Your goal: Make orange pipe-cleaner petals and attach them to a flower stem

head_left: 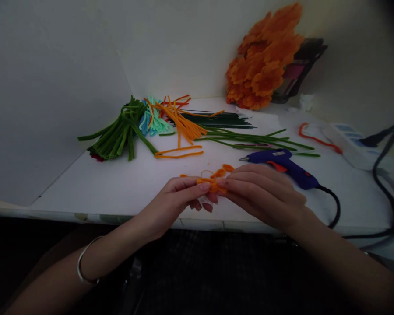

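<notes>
Between my two hands, just above the front of the white table, is a small orange piece of bent fuzzy pipe cleaner (213,185). My left hand (182,192) pinches its left side between thumb and fingers. From the other side, the fingertips of my right hand (265,190) close on it, the back of that hand hiding part of the grip. Just behind lie small orange loops (228,168) of the same fuzzy material. A blue glue gun (282,162) with an orange trigger rests on the table behind my right hand, its nozzle pointing left.
Bundles of green (121,133), light-blue (156,118) and orange pipe cleaners (185,122) lie on the table (118,183). Dark thin stems (219,119) stretch behind. Orange fuzzy flowers (262,61) stand at back right. A white power strip (351,144) with black cables is at right.
</notes>
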The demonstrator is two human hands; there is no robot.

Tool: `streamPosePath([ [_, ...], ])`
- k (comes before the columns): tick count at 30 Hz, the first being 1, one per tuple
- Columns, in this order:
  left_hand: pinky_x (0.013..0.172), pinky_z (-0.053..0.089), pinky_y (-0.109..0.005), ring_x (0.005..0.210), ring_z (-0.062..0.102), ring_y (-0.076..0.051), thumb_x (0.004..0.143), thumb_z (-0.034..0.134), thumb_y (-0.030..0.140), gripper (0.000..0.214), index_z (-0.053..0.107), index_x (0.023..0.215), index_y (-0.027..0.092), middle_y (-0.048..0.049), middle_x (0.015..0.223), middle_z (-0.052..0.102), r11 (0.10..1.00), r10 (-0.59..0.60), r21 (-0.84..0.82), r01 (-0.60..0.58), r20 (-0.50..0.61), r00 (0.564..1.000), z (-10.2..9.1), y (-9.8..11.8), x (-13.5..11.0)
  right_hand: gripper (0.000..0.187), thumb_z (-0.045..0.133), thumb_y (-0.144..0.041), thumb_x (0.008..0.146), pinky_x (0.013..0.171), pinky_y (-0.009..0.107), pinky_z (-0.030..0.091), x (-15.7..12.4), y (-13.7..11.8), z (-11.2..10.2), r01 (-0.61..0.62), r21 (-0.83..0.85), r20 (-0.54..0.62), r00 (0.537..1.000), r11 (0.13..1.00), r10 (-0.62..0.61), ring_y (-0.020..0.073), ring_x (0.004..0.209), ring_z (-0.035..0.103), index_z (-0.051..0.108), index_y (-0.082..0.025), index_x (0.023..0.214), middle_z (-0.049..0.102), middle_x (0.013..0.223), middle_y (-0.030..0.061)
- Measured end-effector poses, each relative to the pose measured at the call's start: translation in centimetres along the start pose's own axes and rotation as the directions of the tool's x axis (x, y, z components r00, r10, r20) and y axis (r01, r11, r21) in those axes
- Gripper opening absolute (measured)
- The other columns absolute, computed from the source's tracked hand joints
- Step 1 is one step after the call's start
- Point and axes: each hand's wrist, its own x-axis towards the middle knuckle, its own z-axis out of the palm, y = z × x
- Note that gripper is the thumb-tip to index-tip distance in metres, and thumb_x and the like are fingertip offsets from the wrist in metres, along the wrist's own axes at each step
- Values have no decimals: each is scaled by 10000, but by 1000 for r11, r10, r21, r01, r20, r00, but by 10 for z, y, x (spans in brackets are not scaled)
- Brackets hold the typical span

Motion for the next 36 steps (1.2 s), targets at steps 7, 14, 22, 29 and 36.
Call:
streamPosePath([
  [7,635,410,-230,723,573,-114,829,612,290,151,707,793,179,-33,788,670,990,8,-142,-11,-21,1000,2,-8,3,254,637,-118,815,676,314,571,1,-1,9,-87,157,-74,992,984,99,167,744,670,591,-220,1043,715,846,52],
  [14,579,408,-251,648,582,-137,846,530,404,316,681,741,147,-51,727,651,994,-33,-100,44,105,994,-3,-8,5,266,593,-113,844,728,323,578,-7,1,3,23,77,-38,999,997,-21,181,866,668,608,-237,1080,718,933,44],
  [22,630,426,-225,703,562,-110,882,546,291,183,667,820,170,-10,764,631,926,205,310,-214,63,977,-2,-5,2,167,635,-131,821,666,290,557,0,-3,9,-92,161,-81,991,983,106,156,724,659,617,-218,962,707,799,33],
  [29,672,417,-247,744,536,-123,896,532,211,135,646,833,175,-18,778,598,561,556,691,-456,93,826,-5,-8,1,147,620,-204,832,466,191,453,14,-17,8,-565,392,161,819,726,550,99,519,582,590,-184,689,635,583,-9],
  [36,723,348,-327,789,538,-167,825,607,138,201,669,954,280,-12,862,673,-136,720,825,-548,463,517,-30,-13,8,216,561,-279,881,433,200,420,13,-11,4,-670,517,432,741,532,513,91,475,529,544,-181,688,566,538,-34],
])
